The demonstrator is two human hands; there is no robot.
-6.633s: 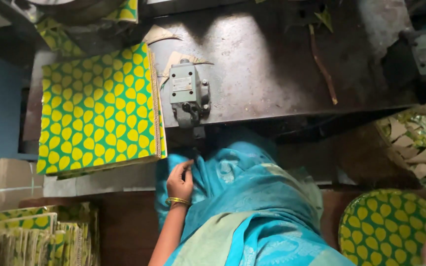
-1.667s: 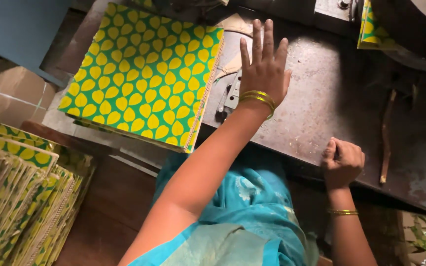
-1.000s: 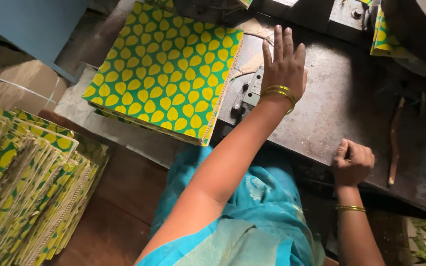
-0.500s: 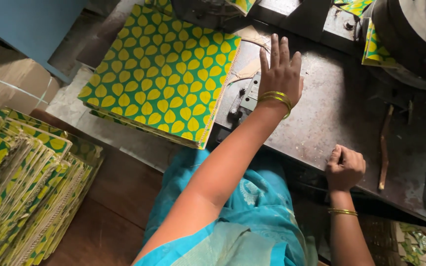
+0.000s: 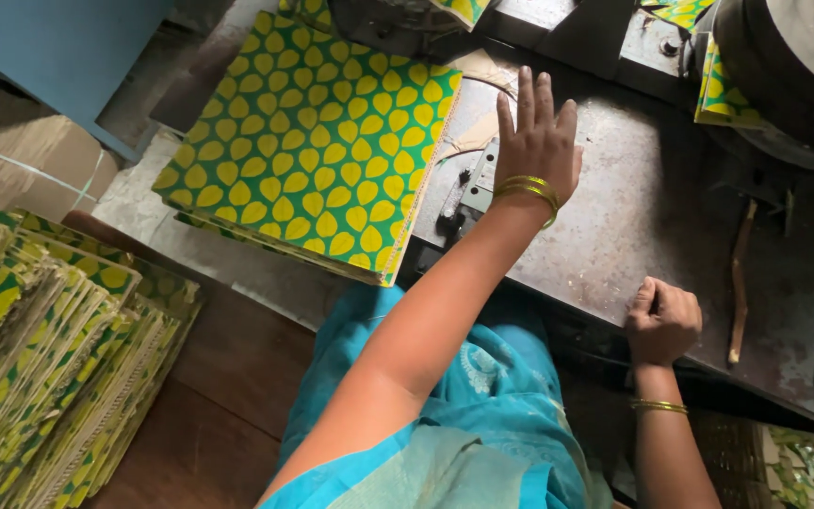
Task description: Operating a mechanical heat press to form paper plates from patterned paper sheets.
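1. The left hand (image 5: 537,141) is lying flat on the metal bench (image 5: 652,217), its grip wide, fingers spread and holding nothing; gold bangles are circling the wrist.
2. The hand is resting just beside a small metal guide block (image 5: 468,193) bolted to the bench, and its fingertips are reaching toward a brown paper scrap (image 5: 478,71).
3. The stack of green sheets with yellow leaf print (image 5: 308,141) is sitting just left of the guide block, overhanging the bench edge, apart from the hand.
4. The right hand (image 5: 663,320) is curling into a loose fist, grip narrow and empty, knuckles touching the bench near its front edge.
5. A thin brown stick (image 5: 739,283) is lying just right of that fist.
6. More printed sheets (image 5: 40,377) are standing stacked on edge well left of the bench.
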